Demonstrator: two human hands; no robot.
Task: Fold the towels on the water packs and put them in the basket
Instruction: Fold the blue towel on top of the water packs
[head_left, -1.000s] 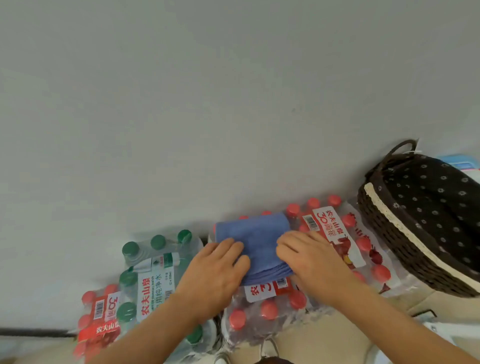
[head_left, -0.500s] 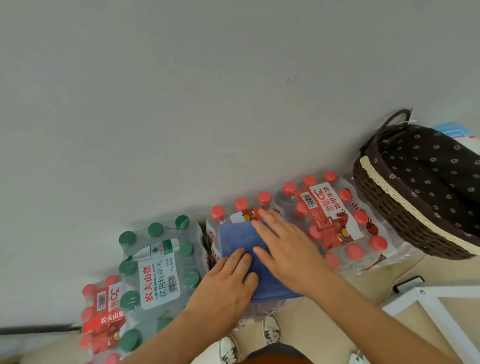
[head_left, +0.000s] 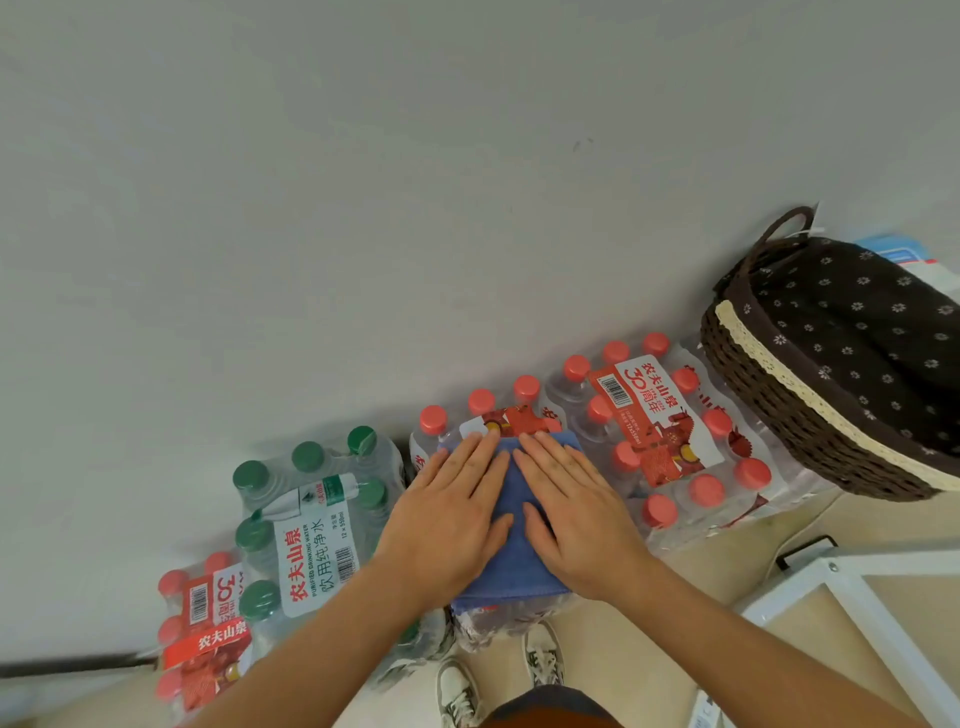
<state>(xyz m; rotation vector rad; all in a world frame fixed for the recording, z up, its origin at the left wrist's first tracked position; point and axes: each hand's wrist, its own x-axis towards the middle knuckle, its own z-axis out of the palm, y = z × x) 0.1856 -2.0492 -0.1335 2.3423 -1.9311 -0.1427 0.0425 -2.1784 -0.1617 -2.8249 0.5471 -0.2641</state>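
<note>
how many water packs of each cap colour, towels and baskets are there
red-cap water packs: 3
green-cap water pack: 1
blue towel: 1
basket: 1
total: 6

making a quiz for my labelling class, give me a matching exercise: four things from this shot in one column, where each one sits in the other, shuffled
Things:
1. blue towel
2. basket
3. green-capped water pack
4. shoes

Places:
a. far right, next to a red-capped water pack
b. at the picture's bottom edge
c. under the left hand and right hand, both flat
d. directly left of the towel

Pairs: 1-c, 2-a, 3-d, 4-b
</note>
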